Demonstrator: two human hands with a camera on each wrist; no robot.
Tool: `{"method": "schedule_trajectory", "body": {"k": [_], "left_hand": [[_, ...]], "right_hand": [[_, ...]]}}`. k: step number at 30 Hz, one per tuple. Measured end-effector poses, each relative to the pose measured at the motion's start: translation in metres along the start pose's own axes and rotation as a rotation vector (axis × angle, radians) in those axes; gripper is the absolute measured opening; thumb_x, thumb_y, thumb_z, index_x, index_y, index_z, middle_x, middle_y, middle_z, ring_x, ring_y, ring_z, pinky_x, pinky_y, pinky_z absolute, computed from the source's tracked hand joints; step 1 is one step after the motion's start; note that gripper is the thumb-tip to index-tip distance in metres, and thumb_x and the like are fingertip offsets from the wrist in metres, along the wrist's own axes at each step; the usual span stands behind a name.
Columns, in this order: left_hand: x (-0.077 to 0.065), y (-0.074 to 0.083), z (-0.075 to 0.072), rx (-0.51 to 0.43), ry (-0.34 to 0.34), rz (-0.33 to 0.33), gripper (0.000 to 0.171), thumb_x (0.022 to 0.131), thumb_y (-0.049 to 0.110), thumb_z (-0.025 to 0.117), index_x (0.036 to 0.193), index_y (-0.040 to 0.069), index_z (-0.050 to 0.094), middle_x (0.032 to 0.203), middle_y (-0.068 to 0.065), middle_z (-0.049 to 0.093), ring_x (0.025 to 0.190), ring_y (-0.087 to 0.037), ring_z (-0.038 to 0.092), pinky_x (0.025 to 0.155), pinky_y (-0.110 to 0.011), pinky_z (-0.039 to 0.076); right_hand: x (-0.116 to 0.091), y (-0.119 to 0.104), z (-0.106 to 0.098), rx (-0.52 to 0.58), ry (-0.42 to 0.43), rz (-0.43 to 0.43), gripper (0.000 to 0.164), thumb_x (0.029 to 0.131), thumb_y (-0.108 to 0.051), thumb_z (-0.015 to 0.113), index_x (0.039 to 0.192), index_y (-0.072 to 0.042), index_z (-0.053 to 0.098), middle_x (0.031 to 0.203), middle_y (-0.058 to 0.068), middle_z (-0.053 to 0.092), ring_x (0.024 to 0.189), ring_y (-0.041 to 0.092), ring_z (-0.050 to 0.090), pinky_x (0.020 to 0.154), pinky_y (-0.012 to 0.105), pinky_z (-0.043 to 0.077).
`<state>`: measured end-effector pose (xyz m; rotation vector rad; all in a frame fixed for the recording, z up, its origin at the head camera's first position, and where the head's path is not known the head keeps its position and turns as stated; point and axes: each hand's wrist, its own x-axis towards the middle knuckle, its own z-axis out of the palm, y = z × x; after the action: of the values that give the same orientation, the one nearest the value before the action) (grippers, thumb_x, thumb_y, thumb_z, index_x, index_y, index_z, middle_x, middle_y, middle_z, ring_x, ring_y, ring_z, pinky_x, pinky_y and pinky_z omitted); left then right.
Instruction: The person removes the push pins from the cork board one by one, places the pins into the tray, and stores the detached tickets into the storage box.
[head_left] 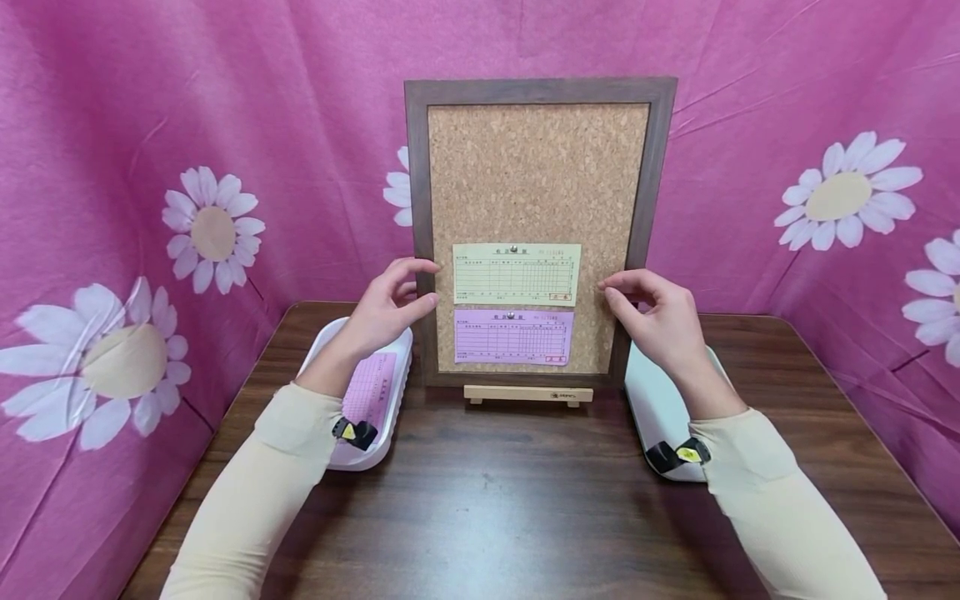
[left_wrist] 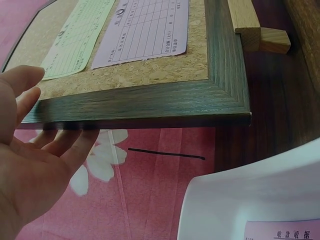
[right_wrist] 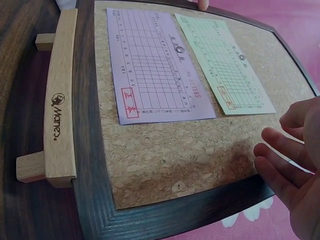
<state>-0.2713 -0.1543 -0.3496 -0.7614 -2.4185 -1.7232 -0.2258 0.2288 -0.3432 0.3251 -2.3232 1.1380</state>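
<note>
A brown-framed cork board (head_left: 536, 175) stands upright on a small wooden easel (head_left: 528, 393). Two receipt slips are pinned low on it, a pale green slip (head_left: 480, 279) directly above a purple slip (head_left: 480, 342), each with a silver pushpin at its top middle. At the board's left edge is my left hand (head_left: 378, 310), thumb and forefinger in front of the frame and the other fingertips hidden behind it in the left wrist view. My right hand (head_left: 666, 321) is at the right edge, fingers loosely bent beside the green slip, holding no slip or pin.
Under my left forearm a white tray (head_left: 397, 417) holds pink receipt slips (head_left: 375, 387). A second pale tray (head_left: 648, 408) stands below my right hand, partly covered by the arm. Both are on a dark wooden table (head_left: 480, 517), with a pink daisy-print cloth (head_left: 315, 125) behind.
</note>
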Motion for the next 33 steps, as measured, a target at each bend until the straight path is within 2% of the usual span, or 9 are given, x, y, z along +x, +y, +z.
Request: {"method": "schedule_trajectory", "body": {"k": [4, 6, 11, 13, 15, 19, 24, 33], "left_hand": [[0.001, 0.001, 0.000, 0.009, 0.008, 0.019, 0.044, 0.099, 0.003, 0.072, 0.142, -0.002, 0.062, 0.151, -0.021, 0.051, 0.144, -0.030, 0.047, 0.123, -0.057, 0.041], [0.002, 0.001, 0.000, 0.017, 0.014, 0.022, 0.044, 0.098, 0.002, 0.072, 0.141, -0.002, 0.062, 0.149, -0.020, 0.051, 0.141, -0.030, 0.048, 0.121, -0.052, 0.043], [0.005, 0.000, 0.003, 0.005, 0.016, 0.019, 0.048, 0.096, -0.004, 0.072, 0.143, -0.003, 0.061, 0.143, -0.021, 0.049, 0.116, -0.029, 0.063, 0.097, -0.029, 0.054], [0.006, 0.000, 0.005, -0.009, 0.014, 0.019, 0.050, 0.095, -0.006, 0.072, 0.143, -0.003, 0.059, 0.140, -0.020, 0.047, 0.106, -0.027, 0.066, 0.087, -0.023, 0.054], [0.007, -0.002, 0.006, -0.001, 0.014, 0.026, 0.051, 0.094, -0.007, 0.073, 0.143, -0.004, 0.059, 0.137, -0.021, 0.047, 0.101, -0.024, 0.066, 0.083, -0.021, 0.053], [0.009, -0.004, 0.008, 0.014, 0.019, 0.042, 0.051, 0.093, -0.007, 0.073, 0.143, -0.003, 0.060, 0.134, -0.020, 0.047, 0.101, -0.024, 0.066, 0.082, -0.022, 0.053], [0.010, -0.002, 0.010, 0.010, 0.023, 0.045, 0.054, 0.094, -0.007, 0.073, 0.146, -0.001, 0.059, 0.138, -0.021, 0.044, 0.109, -0.033, 0.067, 0.082, -0.022, 0.054], [0.011, 0.001, 0.013, -0.005, 0.027, 0.010, 0.060, 0.096, -0.003, 0.073, 0.152, 0.003, 0.055, 0.154, -0.021, 0.031, 0.116, -0.039, 0.067, 0.083, -0.020, 0.054]], "right_hand": [[0.004, -0.003, 0.002, 0.006, -0.013, -0.009, 0.012, 0.101, -0.009, 0.073, 0.109, -0.005, 0.081, 0.104, 0.015, 0.082, 0.084, -0.016, 0.062, 0.072, 0.008, 0.045], [0.005, -0.003, 0.004, 0.005, -0.020, -0.013, 0.012, 0.101, -0.008, 0.073, 0.109, -0.004, 0.081, 0.104, 0.015, 0.082, 0.084, -0.017, 0.062, 0.072, 0.007, 0.045], [0.007, -0.003, 0.009, 0.010, -0.031, -0.019, 0.012, 0.101, -0.007, 0.072, 0.109, -0.003, 0.080, 0.103, 0.017, 0.082, 0.081, -0.017, 0.062, 0.072, 0.007, 0.046], [0.008, -0.003, 0.011, 0.015, -0.031, -0.022, 0.012, 0.101, -0.006, 0.072, 0.109, -0.002, 0.080, 0.102, 0.017, 0.082, 0.080, -0.017, 0.062, 0.072, 0.007, 0.046], [0.008, -0.003, 0.012, 0.017, -0.029, -0.025, 0.012, 0.101, -0.006, 0.072, 0.109, -0.002, 0.080, 0.102, 0.017, 0.082, 0.079, -0.016, 0.062, 0.071, 0.007, 0.046], [0.010, -0.004, 0.014, 0.013, -0.020, -0.026, 0.012, 0.100, -0.006, 0.072, 0.109, -0.003, 0.080, 0.101, 0.017, 0.082, 0.077, -0.015, 0.061, 0.070, 0.008, 0.045], [0.012, -0.006, 0.015, 0.017, -0.019, -0.025, 0.013, 0.100, -0.007, 0.073, 0.109, -0.003, 0.081, 0.100, 0.017, 0.082, 0.076, -0.013, 0.061, 0.070, 0.009, 0.045], [0.015, -0.008, 0.017, 0.030, -0.017, -0.025, 0.013, 0.100, -0.007, 0.072, 0.109, -0.004, 0.081, 0.099, 0.017, 0.081, 0.073, -0.009, 0.060, 0.067, 0.012, 0.045]]}}
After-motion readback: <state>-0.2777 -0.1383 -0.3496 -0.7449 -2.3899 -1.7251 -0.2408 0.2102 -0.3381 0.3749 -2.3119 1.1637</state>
